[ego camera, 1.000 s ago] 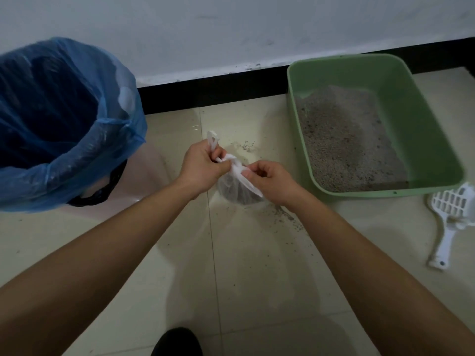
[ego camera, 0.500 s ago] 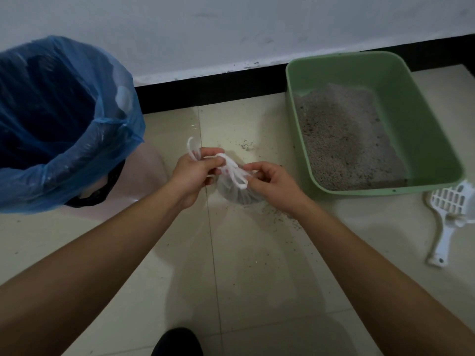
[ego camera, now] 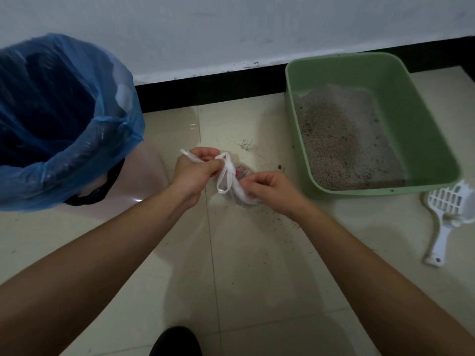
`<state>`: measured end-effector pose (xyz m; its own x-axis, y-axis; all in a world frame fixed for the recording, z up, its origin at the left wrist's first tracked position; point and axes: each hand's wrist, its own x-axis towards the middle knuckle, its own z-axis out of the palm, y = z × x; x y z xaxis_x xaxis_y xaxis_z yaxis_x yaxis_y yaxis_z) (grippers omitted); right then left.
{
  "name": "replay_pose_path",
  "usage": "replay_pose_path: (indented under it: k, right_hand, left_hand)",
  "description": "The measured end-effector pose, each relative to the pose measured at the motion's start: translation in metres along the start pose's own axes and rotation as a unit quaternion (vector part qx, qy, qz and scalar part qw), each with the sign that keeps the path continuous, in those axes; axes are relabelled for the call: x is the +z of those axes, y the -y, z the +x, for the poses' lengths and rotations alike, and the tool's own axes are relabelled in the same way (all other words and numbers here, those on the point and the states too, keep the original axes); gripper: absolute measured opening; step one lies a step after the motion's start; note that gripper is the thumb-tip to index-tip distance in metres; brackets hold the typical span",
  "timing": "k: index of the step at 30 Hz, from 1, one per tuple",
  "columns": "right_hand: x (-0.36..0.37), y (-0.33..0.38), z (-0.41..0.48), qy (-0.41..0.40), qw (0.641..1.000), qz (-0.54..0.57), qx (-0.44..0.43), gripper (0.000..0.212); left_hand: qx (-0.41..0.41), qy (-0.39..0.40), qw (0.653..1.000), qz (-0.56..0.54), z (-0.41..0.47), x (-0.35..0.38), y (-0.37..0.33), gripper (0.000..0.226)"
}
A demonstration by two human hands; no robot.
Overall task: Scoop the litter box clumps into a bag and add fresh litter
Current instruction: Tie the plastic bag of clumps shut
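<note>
my left hand (ego camera: 196, 173) pinched one twisted handle of the small white bag (ego camera: 237, 187), and my right hand (ego camera: 270, 191) pinched the thin plastic at its other side, fingers pressed together on it. the bag sat low over the floor (ego camera: 257, 265) between the blue-lined bin (ego camera: 64, 124) and the green litter box (ego camera: 401, 116), its belly dark with clumps. i judged it soft and floppy, light but bottom-heavy, the film slick and easy to tear, so the twisted handles near the knot seemed the safest hold. the white scoop (ego camera: 447, 217) lay just beside the box.
</note>
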<state>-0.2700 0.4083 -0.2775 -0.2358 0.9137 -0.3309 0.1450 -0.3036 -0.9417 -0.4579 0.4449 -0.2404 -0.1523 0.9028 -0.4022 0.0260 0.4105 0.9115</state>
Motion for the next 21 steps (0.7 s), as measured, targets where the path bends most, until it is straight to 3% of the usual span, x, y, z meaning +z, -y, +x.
replay_pose_path:
  k: [8,12,15,17,19,21]
  right_hand:
    - [0.005,0.007,0.008,-0.086,0.996,0.005,-0.004,0.021]
    - [0.005,0.012,0.009,-0.056,0.998,-0.001,-0.026,0.034]
    - [0.003,0.013,0.011,-0.047,0.996,-0.051,-0.055,0.024]
    - [0.002,0.014,0.011,-0.093,0.99,-0.066,-0.081,0.014]
    - [-0.002,0.017,0.009,-0.159,0.964,-0.155,-0.145,0.012]
    - [-0.01,0.017,0.008,-0.18,0.89,-0.358,-0.219,0.018]
  left_hand:
    - [0.022,0.021,0.999,0.014,-0.004,-0.002,-0.001,0.02]
    - [0.077,0.055,0.99,0.1,-0.005,-0.002,-0.001,0.019]
    - [0.103,0.081,0.983,0.13,-0.009,-0.001,-0.004,0.015]
    - [0.109,0.092,0.982,0.123,-0.011,-0.001,-0.007,0.014]
    - [0.095,0.1,0.986,0.094,-0.01,-0.003,-0.011,0.016]
    - [0.084,0.102,0.988,0.085,-0.005,-0.007,-0.009,0.017]
